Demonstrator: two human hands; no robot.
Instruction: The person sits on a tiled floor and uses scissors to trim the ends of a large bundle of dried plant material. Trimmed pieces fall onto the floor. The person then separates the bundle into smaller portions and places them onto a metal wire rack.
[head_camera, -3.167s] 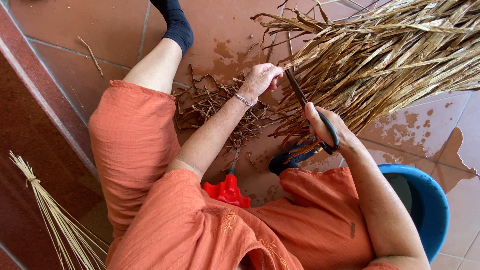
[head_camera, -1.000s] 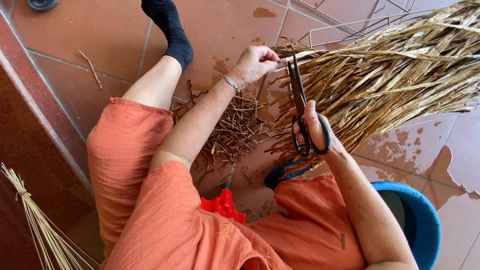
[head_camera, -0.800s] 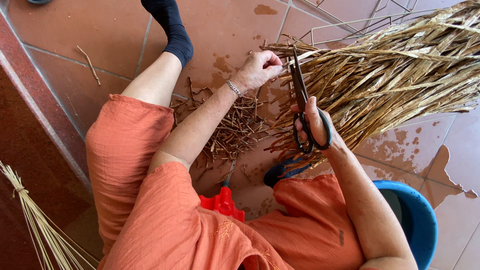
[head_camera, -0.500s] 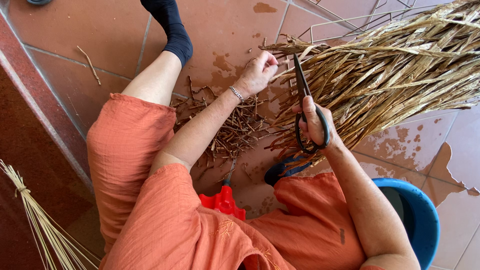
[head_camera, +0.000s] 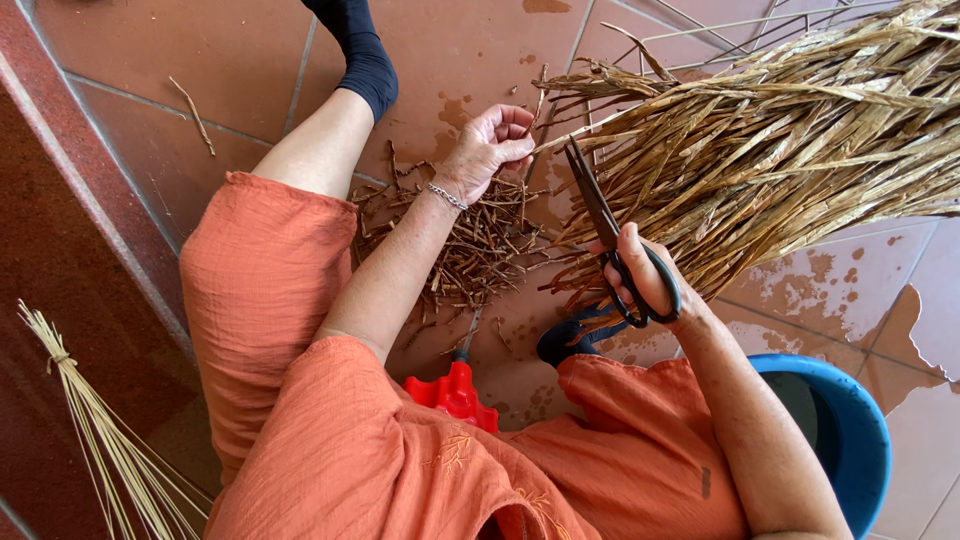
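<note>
Head view, looking down past orange sleeves and lap.

Left hand (head_camera: 492, 148) curled shut on the tip of one dry strand (head_camera: 570, 135), pinched between thumb and fingers and drawn out sideways from the bundle (head_camera: 800, 140), so that the strand stands taut and apart from the rest, easy for blades to meet. Right hand (head_camera: 645, 275) closed through the loops of dark scissors (head_camera: 605, 225), fingers wrapped tight, blades pointing up toward the strand and lying just beside the cut ends of the bundle; blades nearly together, whether fully closed hard to tell. Bundle lying across the tiled floor (head_camera: 240, 70) from the upper right, stub ends turned toward the lap, within reach of both hands.

Between the hands, on the floor, a heap of short brown cuttings (head_camera: 480, 250), right under the working spot. Red tool handle (head_camera: 455, 392) near the lap, below the heap. Blue tub (head_camera: 850, 430) beside the right forearm, well apart from the blades. Thin pale sticks (head_camera: 100, 440), tied, at lower left by the dark red step (head_camera: 60, 240). Leg with dark sock (head_camera: 355, 50) stretched out to the left of the heap. Loose fronds of the bundle crowding round the scissors, the nearest hindrance to a clean bite on the single strand.
</note>
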